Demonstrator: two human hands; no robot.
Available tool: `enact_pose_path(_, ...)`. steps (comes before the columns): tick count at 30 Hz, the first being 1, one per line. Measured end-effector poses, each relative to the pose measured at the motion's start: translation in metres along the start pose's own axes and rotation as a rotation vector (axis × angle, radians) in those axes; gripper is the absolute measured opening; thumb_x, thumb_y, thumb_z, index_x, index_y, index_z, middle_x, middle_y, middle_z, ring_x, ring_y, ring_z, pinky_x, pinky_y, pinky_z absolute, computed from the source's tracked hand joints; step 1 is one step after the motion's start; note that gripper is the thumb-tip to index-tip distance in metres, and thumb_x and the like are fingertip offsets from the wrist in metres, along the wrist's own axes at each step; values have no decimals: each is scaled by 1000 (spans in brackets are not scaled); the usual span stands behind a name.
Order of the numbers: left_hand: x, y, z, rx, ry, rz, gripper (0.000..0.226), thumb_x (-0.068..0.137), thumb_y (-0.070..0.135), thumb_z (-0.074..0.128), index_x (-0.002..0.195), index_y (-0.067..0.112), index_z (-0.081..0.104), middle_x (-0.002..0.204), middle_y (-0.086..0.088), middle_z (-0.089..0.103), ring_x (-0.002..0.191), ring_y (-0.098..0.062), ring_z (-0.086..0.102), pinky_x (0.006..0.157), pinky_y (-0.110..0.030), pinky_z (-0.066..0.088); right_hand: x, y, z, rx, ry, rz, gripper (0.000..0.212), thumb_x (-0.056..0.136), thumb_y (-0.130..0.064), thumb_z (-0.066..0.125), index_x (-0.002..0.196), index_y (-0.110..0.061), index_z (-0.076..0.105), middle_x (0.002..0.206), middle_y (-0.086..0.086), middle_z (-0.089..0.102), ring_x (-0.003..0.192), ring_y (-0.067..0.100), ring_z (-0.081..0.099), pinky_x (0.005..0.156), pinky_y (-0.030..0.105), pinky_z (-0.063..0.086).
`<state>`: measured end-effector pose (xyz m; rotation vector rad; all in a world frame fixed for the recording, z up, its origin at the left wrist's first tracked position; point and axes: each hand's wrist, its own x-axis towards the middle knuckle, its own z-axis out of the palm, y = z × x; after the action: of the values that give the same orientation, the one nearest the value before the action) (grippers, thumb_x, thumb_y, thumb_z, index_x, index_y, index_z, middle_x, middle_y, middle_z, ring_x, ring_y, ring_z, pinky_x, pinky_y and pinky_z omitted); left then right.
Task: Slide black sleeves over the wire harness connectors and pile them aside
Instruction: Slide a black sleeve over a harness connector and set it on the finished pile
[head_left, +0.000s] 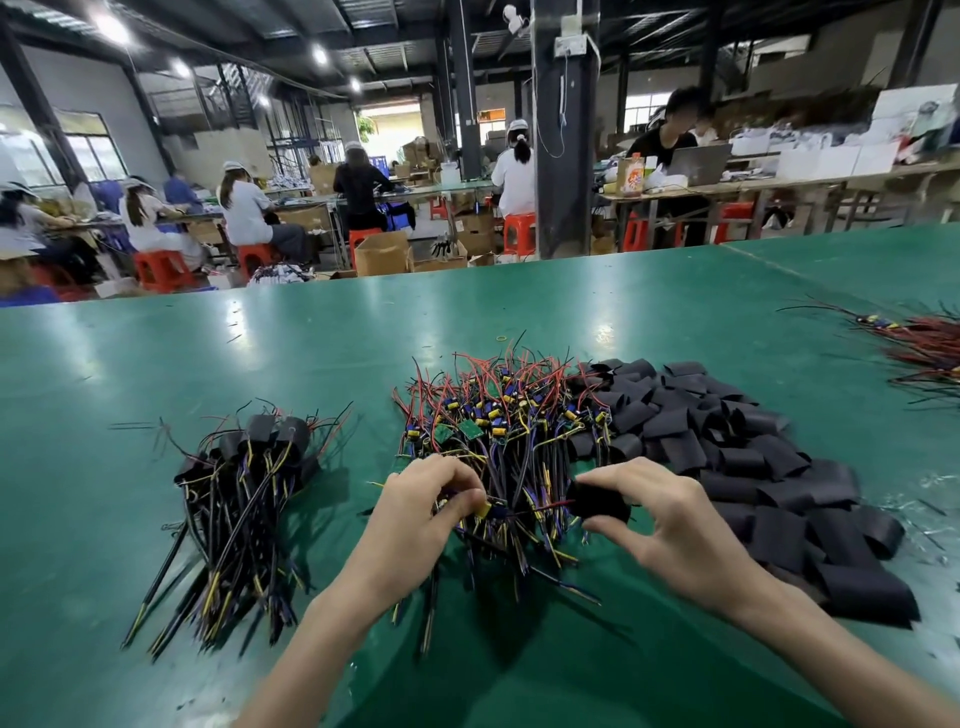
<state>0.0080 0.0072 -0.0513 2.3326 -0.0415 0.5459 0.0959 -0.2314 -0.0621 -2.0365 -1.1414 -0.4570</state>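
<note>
A wide workshop is spreading out behind a green table (156, 467), with workers (249, 208) sitting on red stools (161, 267) at long benches. On the floor past the table's far edge, 1 open cardboard box (382, 253) is standing with its flaps up; what is lying in it is hidden from this angle.

Near the table's front edge, the left hand (431, 512) is pinching a wire harness (485, 508) at its yellow and blue connector end, fingers curled round it. The right hand (660, 525) is gripping 1 black sleeve (597, 501) between thumb and fingertips, its open mouth facing the connector. A red lead is reaching the sleeve's mouth, though whether it is already inside is hard to tell.

Just behind both hands, a heap of bare harnesses (498, 415) is lying in the middle of the table. A heap of loose sleeves (753, 447) is touching its right side. Well apart on the left, the sleeved pile (244, 478) is lying with its black caps pointing away. Another bundle (924, 348) of red and black wires is lying at the far right edge.
</note>
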Motion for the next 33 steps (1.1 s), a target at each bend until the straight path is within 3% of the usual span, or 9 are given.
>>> enact_pose_path(6,-1,8,4,-114,93,-6,11,88,16,65,82,25,64,75,16,67,73,-4,62,70,-13,44,-2,-7,7,-8,-22,-80,37,74,-11,79,109,-10,67,100,-7,66,94,10,58,85,22,45)
enact_pose_path(9,-1,11,5,-169,115,-28,11,87,16,65,80,25,65,77,16,67,71,-2,60,68,-11,44,-1,-12,11,-19,6,-101,38,74,-10,79,110,-10,66,103,-8,65,96,10,58,87,21,45)
enact_pose_path(17,-4,23,22,-170,137,-11,13,88,20,65,79,29,62,69,18,62,65,0,52,67,-21,39,-2,-19,17,-13,17,-128,38,76,-10,75,113,-12,64,104,-15,59,96,9,56,85,22,45)
enact_pose_path(23,-6,26,29,-199,155,4,11,86,36,59,83,27,63,74,13,64,74,-13,57,81,-51,45,-2,-20,17,-12,15,-128,42,72,-4,74,113,-9,64,103,-14,59,97,9,56,86,20,45)
enact_pose_path(26,-7,27,29,-212,156,8,16,85,40,56,84,27,63,76,12,64,76,-14,57,82,-53,44,-1,-22,17,6,12,-125,43,72,-2,75,113,-8,64,103,-18,55,96,5,54,86,16,43)
enact_pose_path(30,-7,26,29,-219,173,7,14,85,38,56,84,26,64,77,11,65,78,-13,58,82,-53,44,-2,-20,18,60,1,-95,45,72,-2,76,115,-8,64,101,-28,50,91,-13,44,85,7,37)
enact_pose_path(33,-7,26,28,-219,181,14,6,86,29,60,83,26,64,77,10,66,79,-15,60,82,-53,45,-3,-18,19,115,-10,-57,47,72,-1,77,116,-10,63,101,-21,58,93,-9,51,84,9,41)
